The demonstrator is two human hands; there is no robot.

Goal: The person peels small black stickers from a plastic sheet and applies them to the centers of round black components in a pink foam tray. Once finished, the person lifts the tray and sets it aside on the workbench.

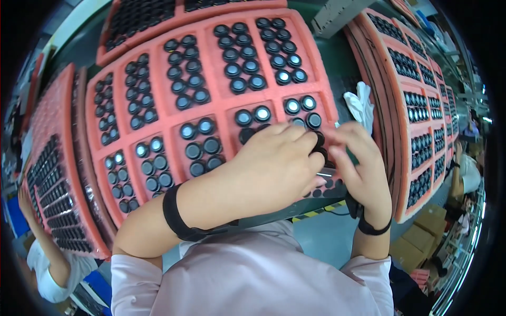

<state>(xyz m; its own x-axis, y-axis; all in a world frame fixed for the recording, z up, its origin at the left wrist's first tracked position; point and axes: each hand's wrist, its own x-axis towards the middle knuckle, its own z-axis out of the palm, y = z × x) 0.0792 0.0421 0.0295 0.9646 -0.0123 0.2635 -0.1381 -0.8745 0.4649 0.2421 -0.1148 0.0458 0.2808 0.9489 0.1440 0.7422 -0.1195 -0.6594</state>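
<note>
A large pink foam tray [216,113] lies in front of me, its compartments filled with rows of small black round parts [247,51], many with shiny grey tops. My left hand [287,158] reaches across its near right part, fingers curled down over the last compartments. Black round parts [319,152] show at its fingertips; what lies inside the grip is hidden. A thin shiny strip [325,174] shows beside the left thumb. Close by on the right, my right hand [361,160] has its thumb and forefinger apart, fingertips beside the same parts. Both wrists wear black bands.
Stacked pink trays of black parts stand at the right [406,116] and a film-wrapped stack [58,174] at the left. A white glove [361,108] lies beside the tray, near a metal bracket [337,18]. Other people work at both sides. Cardboard boxes [421,231] sit lower right.
</note>
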